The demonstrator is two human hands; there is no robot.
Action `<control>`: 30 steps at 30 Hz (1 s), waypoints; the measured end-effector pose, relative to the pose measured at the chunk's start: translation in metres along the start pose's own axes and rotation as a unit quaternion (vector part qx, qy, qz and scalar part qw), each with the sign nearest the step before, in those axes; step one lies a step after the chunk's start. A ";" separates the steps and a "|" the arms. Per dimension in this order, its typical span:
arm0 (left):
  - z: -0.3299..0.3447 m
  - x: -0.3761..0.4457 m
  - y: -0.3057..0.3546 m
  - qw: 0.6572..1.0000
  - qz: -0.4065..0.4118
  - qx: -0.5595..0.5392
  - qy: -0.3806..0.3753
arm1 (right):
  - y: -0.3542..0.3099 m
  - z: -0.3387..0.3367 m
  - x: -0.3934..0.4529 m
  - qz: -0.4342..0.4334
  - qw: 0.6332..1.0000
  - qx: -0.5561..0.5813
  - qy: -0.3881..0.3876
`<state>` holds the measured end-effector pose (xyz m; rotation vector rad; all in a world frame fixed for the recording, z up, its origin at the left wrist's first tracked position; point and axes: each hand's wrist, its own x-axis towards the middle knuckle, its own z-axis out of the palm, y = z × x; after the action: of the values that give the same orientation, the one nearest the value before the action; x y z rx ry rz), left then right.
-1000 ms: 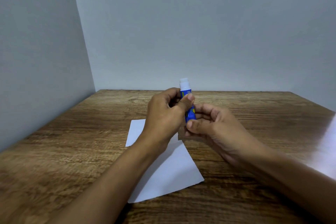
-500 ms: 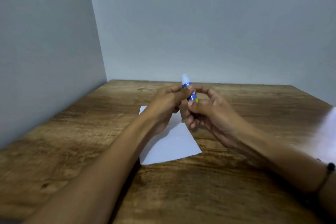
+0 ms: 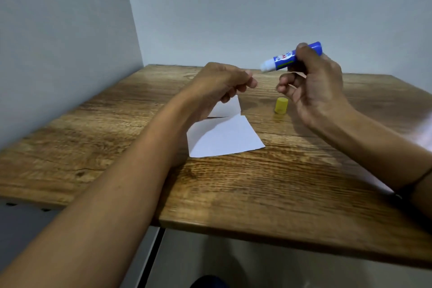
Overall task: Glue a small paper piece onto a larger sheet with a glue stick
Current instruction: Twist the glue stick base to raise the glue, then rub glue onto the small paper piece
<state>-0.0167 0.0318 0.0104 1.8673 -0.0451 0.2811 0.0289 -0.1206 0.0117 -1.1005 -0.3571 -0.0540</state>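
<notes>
A blue glue stick [image 3: 289, 57] is held in my right hand [image 3: 315, 86], raised above the table. It is uncapped and tilted, with its white tip pointing left. The yellow cap [image 3: 281, 105] stands on the wooden table [image 3: 257, 194], just below that hand. My left hand [image 3: 222, 84] has its fingers closed on the top of a small white paper piece [image 3: 230, 107], which is lifted at an angle. The larger white sheet [image 3: 224, 139] lies flat just in front of it.
Grey walls close the table at the left and the back. More white paper [image 3: 374, 182] lies at the right under my right forearm. The table's near edge [image 3: 280, 234] is in view, with the floor below.
The hands have come apart. My right hand carried the glue stick up and to the right and tipped it leftward. The yellow cap now stands on the table, and the view pulled back.
</notes>
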 end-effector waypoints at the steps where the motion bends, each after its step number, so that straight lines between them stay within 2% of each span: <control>1: -0.002 0.001 -0.001 0.999 0.004 0.034 0.031 | 0.000 -0.001 0.001 -0.007 1.000 -0.007 0.007; 3: -0.004 0.004 -0.007 0.984 0.022 0.147 0.099 | 0.000 -0.002 0.002 -0.022 0.999 -0.023 0.008; 4: -0.004 0.006 -0.010 0.965 0.037 0.232 0.120 | 0.000 -0.002 0.003 -0.029 0.999 -0.032 0.002; 6: -0.004 0.010 -0.017 0.925 0.046 0.367 0.088 | 0.002 -0.002 0.003 -0.042 0.997 -0.060 -0.012; 8: -0.004 0.013 -0.025 0.905 0.024 0.425 0.020 | 0.004 -0.001 0.003 -0.053 0.994 -0.094 -0.023; 10: -0.005 0.017 -0.031 0.895 0.004 0.446 -0.009 | 0.007 0.000 0.002 -0.059 0.991 -0.117 -0.029; 16: 0.000 0.034 -0.046 0.873 0.013 0.486 0.029 | 0.010 -0.007 0.004 -0.110 0.974 -0.195 -0.030; 20: 0.007 0.039 -0.049 0.865 0.010 0.500 0.036 | 0.005 -0.009 0.011 -0.137 0.951 -0.267 -0.073; 25: -0.001 0.037 -0.051 0.845 -0.036 0.531 0.054 | 0.011 0.011 0.044 -0.078 0.938 -0.318 -0.115; 30: -0.003 0.036 -0.050 0.858 -0.037 0.511 0.034 | 0.037 0.043 0.076 -0.028 0.888 -0.433 -0.151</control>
<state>0.0265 0.0546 -0.0275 2.9094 0.2809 0.3517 0.0979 -0.0562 0.0210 -1.9971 -0.6786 -0.0997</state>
